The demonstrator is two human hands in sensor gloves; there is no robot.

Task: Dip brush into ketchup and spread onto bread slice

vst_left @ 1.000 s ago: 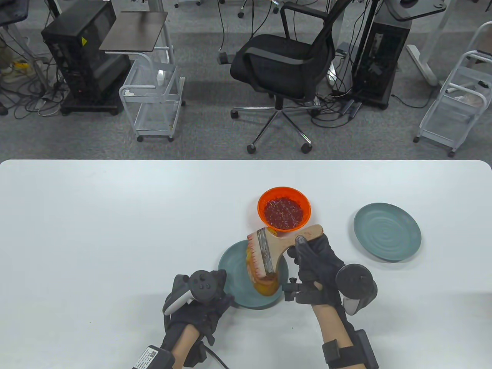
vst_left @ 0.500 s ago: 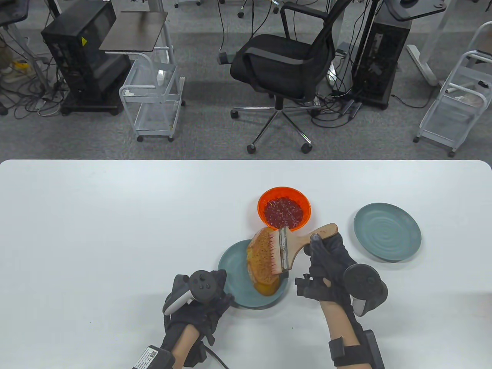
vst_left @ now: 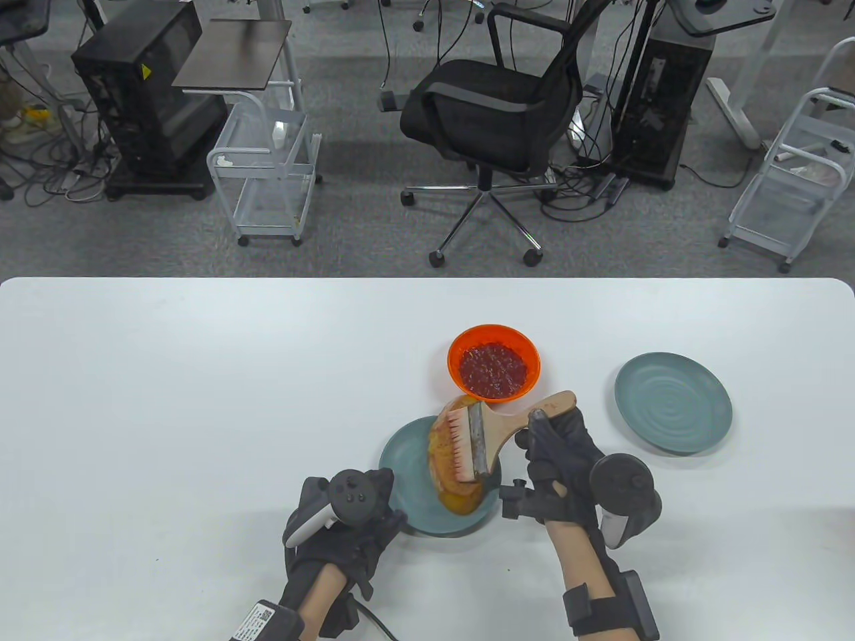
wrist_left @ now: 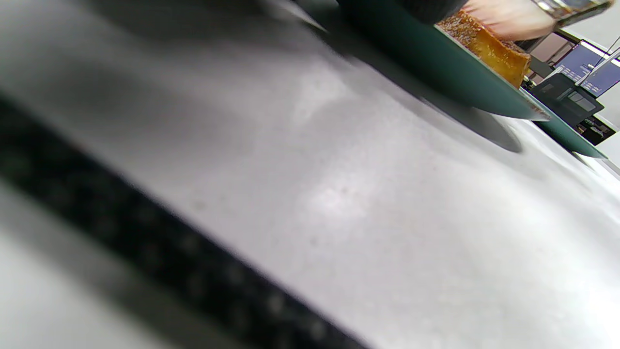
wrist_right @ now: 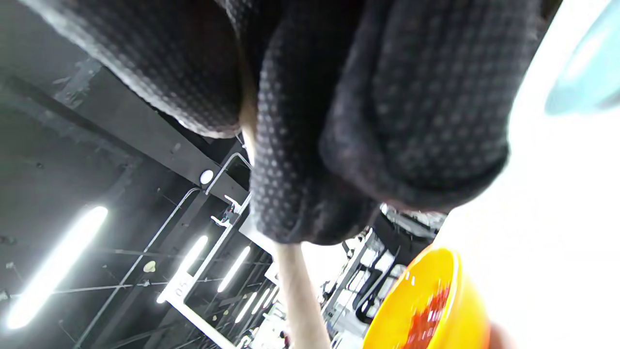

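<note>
A bread slice [vst_left: 453, 461] lies on a teal plate [vst_left: 407, 461] near the table's front; it also shows in the left wrist view [wrist_left: 489, 46]. My right hand [vst_left: 558, 454] grips the wooden handle of a wide brush [vst_left: 491, 434], whose reddish bristles [vst_left: 456, 442] rest on the bread. The handle runs between the gloved fingers [wrist_right: 387, 106] in the right wrist view. An orange bowl of ketchup [vst_left: 493, 364] stands just behind the plate, also in the right wrist view [wrist_right: 426, 305]. My left hand [vst_left: 351, 517] rests at the plate's near-left rim; whether it holds the rim is hidden.
A second, empty teal plate [vst_left: 672, 403] sits to the right of the bowl. Beyond the table's far edge stand an office chair [vst_left: 491, 113] and wire carts [vst_left: 264, 173].
My right hand has swept the brush back and forth over the bread: right half a second ago, now back left. The left hand and plate have not moved.
</note>
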